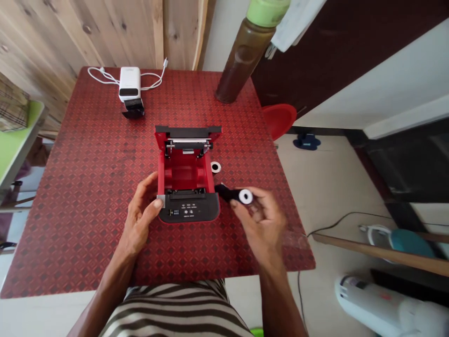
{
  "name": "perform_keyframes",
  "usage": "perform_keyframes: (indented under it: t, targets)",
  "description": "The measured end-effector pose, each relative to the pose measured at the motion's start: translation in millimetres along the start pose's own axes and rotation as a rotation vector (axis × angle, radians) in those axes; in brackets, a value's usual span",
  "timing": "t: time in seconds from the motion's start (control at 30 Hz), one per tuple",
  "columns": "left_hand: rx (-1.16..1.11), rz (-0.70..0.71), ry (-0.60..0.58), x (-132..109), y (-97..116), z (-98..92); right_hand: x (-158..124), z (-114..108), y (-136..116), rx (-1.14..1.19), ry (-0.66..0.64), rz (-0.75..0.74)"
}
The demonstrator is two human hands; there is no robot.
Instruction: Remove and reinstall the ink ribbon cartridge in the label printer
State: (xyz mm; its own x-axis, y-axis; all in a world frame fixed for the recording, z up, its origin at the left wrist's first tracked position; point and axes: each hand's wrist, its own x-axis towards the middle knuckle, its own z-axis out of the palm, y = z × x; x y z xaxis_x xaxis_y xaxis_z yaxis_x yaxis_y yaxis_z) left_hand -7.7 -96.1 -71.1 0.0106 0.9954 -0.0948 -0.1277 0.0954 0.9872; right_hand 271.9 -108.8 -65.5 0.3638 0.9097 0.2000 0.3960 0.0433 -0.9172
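Observation:
A small red and black printer (189,206) stands on the table with its lid (189,133) raised, and its red inner bay is bare. My left hand (142,213) grips the printer's left side, the thumb pressed on its front left corner and the fingers partly hidden along the side wall. To the right of the printer, my right hand (261,215) pinches a black ribbon roll (245,196) with a white core. Black ribbon runs from it towards the printer's right side. A second white core ring (215,167) with a dark centre shows just behind, partly hidden by the printer.
On the red patterned table (105,154), a white power bank (129,84) with a white cable lies at the back left. A tall brown bottle (242,51) with a green lid stands at the back right. A red stool (280,119) is beyond the right edge.

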Motion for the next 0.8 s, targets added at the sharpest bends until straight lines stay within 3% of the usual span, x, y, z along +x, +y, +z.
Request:
perform_keyframes:
  t: [0.1,0.27,0.5,0.63,0.73,0.8]
  targets:
    - [0.003,0.012,0.010,0.6,-2.6,-1.8,-13.5,10.0,5.4,-0.063,-0.150,0.023]
    - [-0.003,0.015,0.006,1.0,-4.3,-4.4,-15.9,12.8,1.9,-0.197,-0.290,-0.085]
    - [-0.012,0.005,0.003,0.5,-2.5,-3.5,-9.9,-17.6,5.6,-0.135,-0.415,0.029]
    - [-0.032,0.011,-0.008,0.7,-2.6,-3.1,16.0,-33.6,0.6,0.041,-0.364,0.078]
    - [-0.041,0.025,-0.012,1.2,-4.4,-3.7,44.4,-19.6,3.1,-0.031,-0.273,0.057]
    - [-0.047,0.031,-0.014,1.5,-5.8,-4.1,60.8,-0.6,9.2,-0.074,-0.308,0.010]
